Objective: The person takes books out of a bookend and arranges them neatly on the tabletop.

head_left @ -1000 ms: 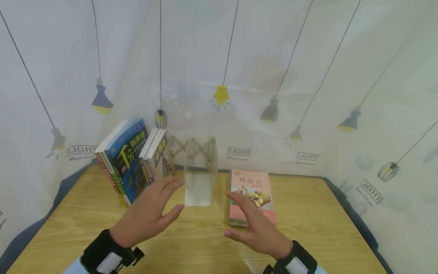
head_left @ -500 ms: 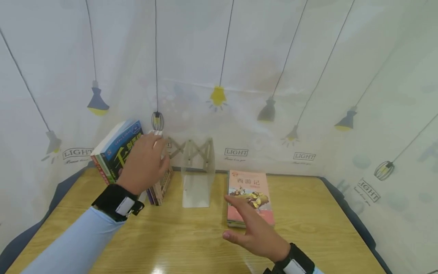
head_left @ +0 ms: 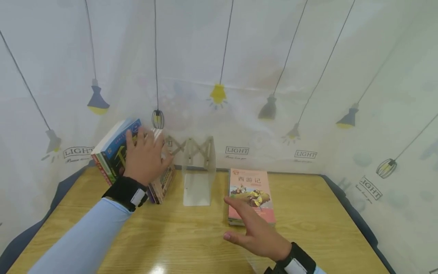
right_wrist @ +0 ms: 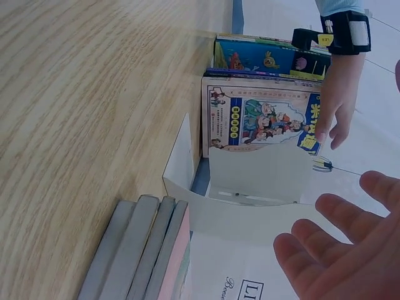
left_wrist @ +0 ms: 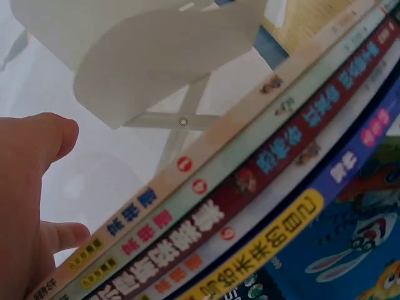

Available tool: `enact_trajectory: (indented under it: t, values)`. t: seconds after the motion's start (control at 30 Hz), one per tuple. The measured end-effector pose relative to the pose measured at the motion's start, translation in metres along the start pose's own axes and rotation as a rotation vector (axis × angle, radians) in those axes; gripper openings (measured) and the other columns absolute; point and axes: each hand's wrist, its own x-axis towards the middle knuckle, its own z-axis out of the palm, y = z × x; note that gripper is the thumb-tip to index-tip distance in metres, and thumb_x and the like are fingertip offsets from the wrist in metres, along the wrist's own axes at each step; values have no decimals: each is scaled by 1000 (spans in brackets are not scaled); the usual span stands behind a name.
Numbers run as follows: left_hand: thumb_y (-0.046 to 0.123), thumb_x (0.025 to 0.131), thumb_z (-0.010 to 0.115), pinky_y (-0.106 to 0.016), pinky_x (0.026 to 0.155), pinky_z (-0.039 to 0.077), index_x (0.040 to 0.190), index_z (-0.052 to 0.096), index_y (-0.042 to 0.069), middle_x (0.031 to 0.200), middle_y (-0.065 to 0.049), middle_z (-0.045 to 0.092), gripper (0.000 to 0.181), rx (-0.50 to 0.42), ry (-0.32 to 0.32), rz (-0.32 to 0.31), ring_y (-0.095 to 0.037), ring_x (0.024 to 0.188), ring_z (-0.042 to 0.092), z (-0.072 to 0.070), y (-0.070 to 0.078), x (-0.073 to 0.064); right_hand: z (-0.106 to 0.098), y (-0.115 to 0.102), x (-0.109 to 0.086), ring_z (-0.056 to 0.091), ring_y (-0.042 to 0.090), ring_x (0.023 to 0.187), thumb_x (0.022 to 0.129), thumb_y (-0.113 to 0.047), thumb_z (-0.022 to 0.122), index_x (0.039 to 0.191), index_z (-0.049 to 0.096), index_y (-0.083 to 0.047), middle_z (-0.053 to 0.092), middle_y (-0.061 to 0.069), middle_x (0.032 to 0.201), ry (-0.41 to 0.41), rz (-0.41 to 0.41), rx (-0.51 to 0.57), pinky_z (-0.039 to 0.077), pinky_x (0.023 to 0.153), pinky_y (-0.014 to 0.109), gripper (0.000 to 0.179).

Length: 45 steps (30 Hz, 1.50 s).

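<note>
My left hand (head_left: 145,160) lies over the upper edges of the standing thin books (head_left: 163,182), fingers spread toward the larger blue-covered book (head_left: 116,146) beside them. Several thin spines (left_wrist: 206,194) fill the left wrist view, with the thumb (left_wrist: 56,134) off to their side. A comic-style cover (right_wrist: 262,119) faces the right wrist camera, the left fingertips at its top corner. My right hand (head_left: 258,232) hovers with fingers extended, holding nothing, in front of a flat stack of books topped by a pink one (head_left: 251,179).
A white expandable rack (head_left: 197,190) with a crisscross lattice stands right of the upright books, its end panel (right_wrist: 262,175) between them and the stack. All sit on a wooden table (head_left: 191,236). A pale curtain (head_left: 191,57) printed with lamps hangs behind.
My left hand has moved from above the table up and forward to the standing books, and its fingers have since spread toward the blue book. The right hand stays about where it was.
</note>
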Motion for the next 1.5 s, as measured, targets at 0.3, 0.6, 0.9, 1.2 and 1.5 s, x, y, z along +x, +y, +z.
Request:
enact_trajectory:
  t: [0.3, 0.6, 0.9, 1.2, 1.5]
  values:
    - [45, 94, 60, -74, 114, 10, 153, 40, 6, 147, -28, 47, 74, 28, 72, 36, -53, 143, 28, -2, 5, -11, -1, 0, 0, 33, 26, 148, 97, -47, 63, 157, 22, -43, 31, -4, 162, -20, 71, 24, 38, 110, 61, 73]
    - [28, 87, 64, -75, 111, 16, 148, 48, 5, 125, -25, 61, 67, 24, 155, 80, -50, 121, 48, -1, 9, -20, -3, 1, -2, 35, 25, 147, 97, -46, 63, 156, 25, -43, 34, -4, 161, -3, 69, 28, 38, 110, 60, 71]
    - [36, 86, 65, -76, 111, 13, 143, 53, 4, 130, -27, 56, 66, -23, 99, 85, -51, 129, 41, -6, 8, -27, 0, 5, -2, 36, 25, 146, 98, -46, 61, 155, 27, -42, 35, -1, 160, -13, 72, 36, 40, 108, 60, 67]
    - [42, 90, 59, -79, 108, 12, 142, 55, 6, 140, -27, 49, 63, -86, 23, 49, -54, 131, 39, -12, 10, -33, 5, 5, -2, 38, 20, 145, 99, -49, 59, 153, 31, -42, 39, -8, 157, 5, 80, 27, 42, 109, 57, 62]
    - [41, 92, 61, -78, 111, 7, 147, 51, 9, 155, -25, 37, 65, -26, -15, 55, -55, 143, 25, -16, 15, -37, 9, 5, -3, 41, 17, 142, 101, -44, 58, 151, 35, -42, 42, -14, 153, 3, 86, 77, 43, 108, 55, 55]
